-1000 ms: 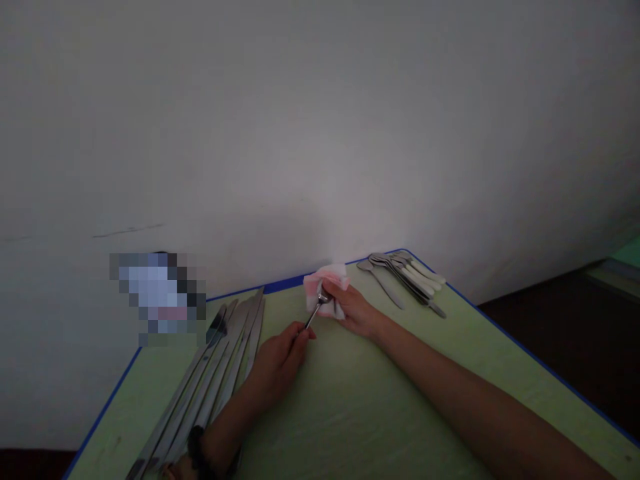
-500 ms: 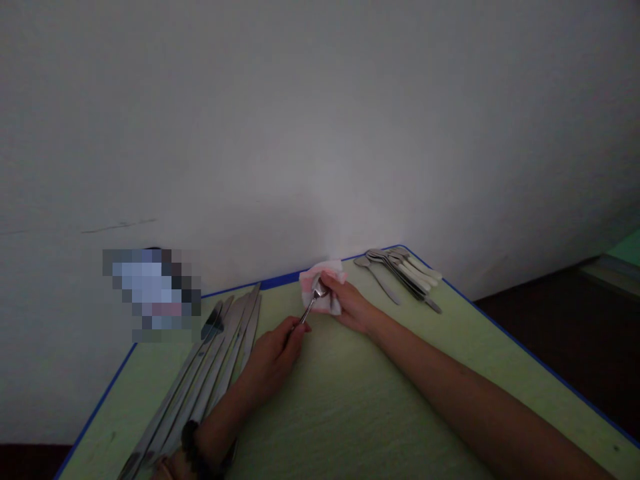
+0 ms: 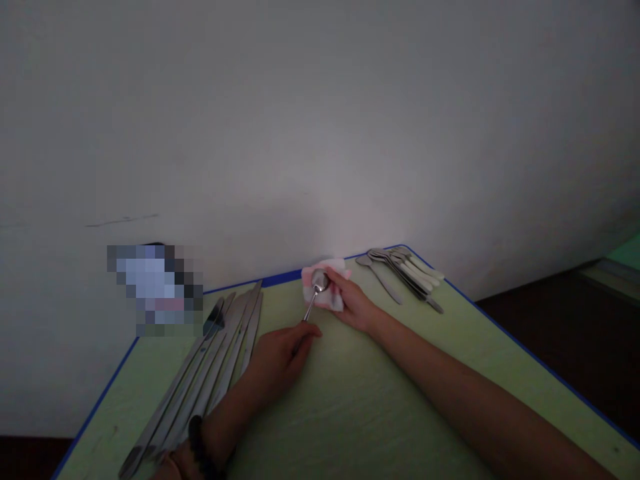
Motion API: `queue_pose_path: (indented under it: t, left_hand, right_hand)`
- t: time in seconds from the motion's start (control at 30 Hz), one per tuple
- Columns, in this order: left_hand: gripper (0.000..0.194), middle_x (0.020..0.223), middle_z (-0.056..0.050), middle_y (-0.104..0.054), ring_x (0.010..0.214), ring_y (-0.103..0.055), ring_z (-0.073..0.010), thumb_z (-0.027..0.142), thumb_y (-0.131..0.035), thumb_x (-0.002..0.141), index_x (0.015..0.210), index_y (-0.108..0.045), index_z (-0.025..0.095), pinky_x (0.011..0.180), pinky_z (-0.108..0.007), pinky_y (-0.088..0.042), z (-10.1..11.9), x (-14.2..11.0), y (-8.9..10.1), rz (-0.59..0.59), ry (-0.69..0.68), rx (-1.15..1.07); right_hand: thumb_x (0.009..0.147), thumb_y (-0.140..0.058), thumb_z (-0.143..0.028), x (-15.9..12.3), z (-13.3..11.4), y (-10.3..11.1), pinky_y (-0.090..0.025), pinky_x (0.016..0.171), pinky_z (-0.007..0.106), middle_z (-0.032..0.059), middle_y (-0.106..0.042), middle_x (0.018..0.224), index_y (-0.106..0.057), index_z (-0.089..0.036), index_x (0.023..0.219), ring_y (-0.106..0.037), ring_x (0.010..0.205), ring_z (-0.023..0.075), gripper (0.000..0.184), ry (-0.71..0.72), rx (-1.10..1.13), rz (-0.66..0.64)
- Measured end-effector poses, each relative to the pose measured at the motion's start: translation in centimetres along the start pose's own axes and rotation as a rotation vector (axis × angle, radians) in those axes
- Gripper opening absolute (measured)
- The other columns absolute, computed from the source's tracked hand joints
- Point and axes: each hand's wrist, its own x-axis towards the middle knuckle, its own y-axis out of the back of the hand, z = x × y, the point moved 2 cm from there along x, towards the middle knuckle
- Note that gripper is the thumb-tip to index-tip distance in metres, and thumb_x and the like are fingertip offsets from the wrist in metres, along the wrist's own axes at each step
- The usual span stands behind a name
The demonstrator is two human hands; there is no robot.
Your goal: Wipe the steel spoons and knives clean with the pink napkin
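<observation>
My left hand (image 3: pixel 287 350) is closed round the handle of a metal spoon (image 3: pixel 321 281), whose bowl points away from me. Behind the bowl, my right hand (image 3: pixel 353 303) grips a pink and white cloth (image 3: pixel 325 303), its thumb at the bowl's edge. The spoon's bowl lies against the cloth, and the right fingers are hidden beneath it. To the right of that hand lies a single spoon (image 3: pixel 381 280), beside a pile of spoons (image 3: pixel 400 275), some with white handles.
Several long metal utensils (image 3: pixel 220 353) lie side by side on the left of the green table (image 3: pixel 340 413), partly under my left forearm. A pixelated object (image 3: pixel 155 287) stands at the back left corner. A pale wall (image 3: pixel 320 133) rises behind the table's blue edge.
More of the spoon's bowl now shows against the cloth, and my right thumb has shifted from over it to its edge. My left hand has moved slightly right and towards me.
</observation>
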Motion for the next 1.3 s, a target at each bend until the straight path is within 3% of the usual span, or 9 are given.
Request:
queue_pose_path:
  t: [0.23,0.57,1.3]
  left_hand:
    - [0.029,0.075,-0.001,-0.069,0.057,-0.059,-0.0149,0.023,-0.038,0.089,0.096,-0.066,0.022,0.06,-0.023,-0.042,0.08,-0.05,-0.15,0.006,-0.039,0.065]
    - [0.027,0.084,-0.001,-0.072,0.071,-0.065,-0.0167,0.02,-0.041,0.088,0.096,-0.066,0.022,0.068,-0.025,-0.045,-0.08,-0.07,-0.36,0.006,-0.086,0.061]
    - [0.027,0.081,-0.001,-0.072,0.063,-0.062,-0.0157,0.021,-0.041,0.088,0.096,-0.067,0.022,0.064,-0.024,-0.044,0.17,-0.12,-0.16,0.0,-0.07,0.066]
  right_hand:
    - [0.083,-0.061,-0.024,-0.37,0.06,0.0,-0.055,0.065,0.025,-0.0009,-0.066,0.072,-0.064,-0.016,0.084,-0.06,0.063,0.0107,0.01,-0.004,-0.076,-0.002]
    - [0.078,-0.067,-0.025,-0.31,0.2,0.14,-0.054,0.061,0.023,-0.0006,-0.066,0.073,-0.065,-0.016,0.085,-0.06,0.061,0.0107,0.012,-0.019,-0.099,-0.011]
    - [0.078,-0.065,-0.026,-0.29,0.3,-0.03,-0.054,0.056,0.026,-0.0007,-0.066,0.07,-0.064,-0.016,0.083,-0.059,0.058,0.0121,0.011,0.0,-0.139,-0.025]
